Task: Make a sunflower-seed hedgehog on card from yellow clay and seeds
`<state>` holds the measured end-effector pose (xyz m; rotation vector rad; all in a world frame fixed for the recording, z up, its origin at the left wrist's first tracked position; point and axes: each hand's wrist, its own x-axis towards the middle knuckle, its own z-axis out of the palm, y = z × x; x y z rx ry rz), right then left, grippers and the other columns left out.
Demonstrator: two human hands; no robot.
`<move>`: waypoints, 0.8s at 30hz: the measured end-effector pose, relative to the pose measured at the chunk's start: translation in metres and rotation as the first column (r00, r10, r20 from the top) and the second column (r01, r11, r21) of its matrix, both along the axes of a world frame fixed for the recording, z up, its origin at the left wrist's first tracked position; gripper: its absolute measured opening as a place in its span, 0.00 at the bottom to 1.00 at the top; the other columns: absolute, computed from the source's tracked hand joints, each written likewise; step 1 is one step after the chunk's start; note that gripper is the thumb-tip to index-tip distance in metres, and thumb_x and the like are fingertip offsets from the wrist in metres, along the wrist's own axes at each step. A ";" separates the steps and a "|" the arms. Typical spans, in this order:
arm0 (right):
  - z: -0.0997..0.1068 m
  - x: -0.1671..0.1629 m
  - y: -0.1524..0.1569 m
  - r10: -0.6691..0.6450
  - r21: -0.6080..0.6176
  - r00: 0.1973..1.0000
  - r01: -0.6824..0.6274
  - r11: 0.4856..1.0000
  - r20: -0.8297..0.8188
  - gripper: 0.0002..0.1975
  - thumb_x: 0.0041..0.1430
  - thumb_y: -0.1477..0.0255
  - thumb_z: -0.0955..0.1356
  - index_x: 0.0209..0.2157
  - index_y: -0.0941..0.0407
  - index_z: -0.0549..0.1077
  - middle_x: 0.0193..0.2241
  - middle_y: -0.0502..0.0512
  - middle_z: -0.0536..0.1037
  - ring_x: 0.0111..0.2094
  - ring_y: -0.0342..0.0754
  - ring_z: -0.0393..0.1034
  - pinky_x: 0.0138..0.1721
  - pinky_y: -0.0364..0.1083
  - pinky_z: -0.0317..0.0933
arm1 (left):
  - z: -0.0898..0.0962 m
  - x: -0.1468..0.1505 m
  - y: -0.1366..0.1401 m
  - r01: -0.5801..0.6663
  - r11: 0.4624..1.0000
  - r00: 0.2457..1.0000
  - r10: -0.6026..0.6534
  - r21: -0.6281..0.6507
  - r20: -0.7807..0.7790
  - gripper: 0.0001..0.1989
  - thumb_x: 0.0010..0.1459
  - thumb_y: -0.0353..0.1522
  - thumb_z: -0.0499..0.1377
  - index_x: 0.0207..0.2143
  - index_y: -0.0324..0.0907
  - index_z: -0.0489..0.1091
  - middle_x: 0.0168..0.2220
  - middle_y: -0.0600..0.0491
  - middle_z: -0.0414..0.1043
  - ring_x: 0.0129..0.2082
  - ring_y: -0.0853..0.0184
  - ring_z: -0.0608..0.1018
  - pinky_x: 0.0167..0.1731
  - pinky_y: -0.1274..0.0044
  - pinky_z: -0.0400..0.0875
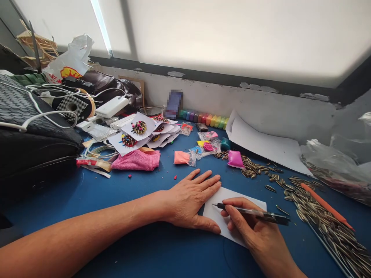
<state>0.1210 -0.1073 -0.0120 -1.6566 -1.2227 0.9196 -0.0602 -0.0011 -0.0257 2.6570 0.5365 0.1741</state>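
Note:
A small sheet of white paper (235, 193) lies on the blue tabletop in front of me. My left hand (193, 200) rests flat across its left side, fingers stretched out, the thumb and fingertips touching the paper's edge. In my right hand (251, 226) is a black pen (257, 213) with a clear barrel, gripped near its front end. The pen tip points left, at or just above the paper; whether it touches I cannot tell. No clear marks show on the sheet.
Sunflower seeds (324, 224) spread over the right side, with an orange stick (327, 206) on them. Clay packets (182, 157) lie beyond my hands. Decorated paper pieces (139, 127), a pink cloth (137, 160) and a black bag (34, 146) crowd the left. Larger white paper (266, 148) leans at the back.

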 end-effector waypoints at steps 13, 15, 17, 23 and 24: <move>0.001 0.002 0.003 0.054 -0.020 0.998 -0.053 0.998 0.012 0.20 0.56 0.49 0.69 0.34 0.52 0.78 0.25 0.51 0.80 0.25 0.46 0.73 0.30 0.44 0.70 | -0.001 0.000 -0.001 -0.001 1.000 1.000 0.001 0.012 0.012 0.46 0.63 0.58 0.50 0.71 0.36 0.46 0.72 0.43 0.38 0.72 0.52 0.40 0.69 0.59 0.33; 0.002 0.001 0.002 0.060 -0.018 0.998 -0.059 0.998 0.025 0.21 0.56 0.49 0.69 0.34 0.52 0.78 0.24 0.51 0.79 0.26 0.47 0.74 0.30 0.45 0.70 | -0.002 0.000 -0.001 -0.004 1.000 1.000 0.004 0.019 0.015 0.46 0.64 0.58 0.49 0.71 0.37 0.46 0.72 0.44 0.39 0.72 0.52 0.41 0.69 0.59 0.33; 0.002 0.001 0.002 0.061 -0.020 0.998 -0.060 0.998 0.031 0.21 0.56 0.48 0.69 0.35 0.52 0.78 0.24 0.51 0.79 0.26 0.48 0.74 0.30 0.45 0.70 | -0.002 0.000 -0.001 -0.002 1.000 1.000 0.002 0.018 0.014 0.46 0.64 0.58 0.49 0.71 0.37 0.46 0.72 0.44 0.39 0.72 0.52 0.41 0.69 0.58 0.34; 0.004 0.001 0.002 0.048 -0.037 0.999 -0.047 0.998 0.026 0.22 0.55 0.48 0.69 0.34 0.52 0.78 0.25 0.51 0.80 0.24 0.45 0.71 0.29 0.43 0.68 | 0.000 0.000 -0.001 -0.001 1.000 1.000 0.001 -0.004 0.000 0.46 0.63 0.58 0.50 0.71 0.36 0.46 0.72 0.43 0.38 0.72 0.52 0.40 0.68 0.58 0.33; 0.004 0.001 0.001 0.042 -0.041 0.999 -0.041 0.998 0.018 0.21 0.54 0.48 0.70 0.34 0.52 0.78 0.26 0.50 0.80 0.24 0.45 0.71 0.29 0.43 0.68 | 0.000 0.000 -0.001 -0.002 1.000 1.000 0.002 -0.006 -0.002 0.46 0.63 0.58 0.50 0.71 0.36 0.47 0.72 0.43 0.38 0.72 0.52 0.40 0.68 0.58 0.33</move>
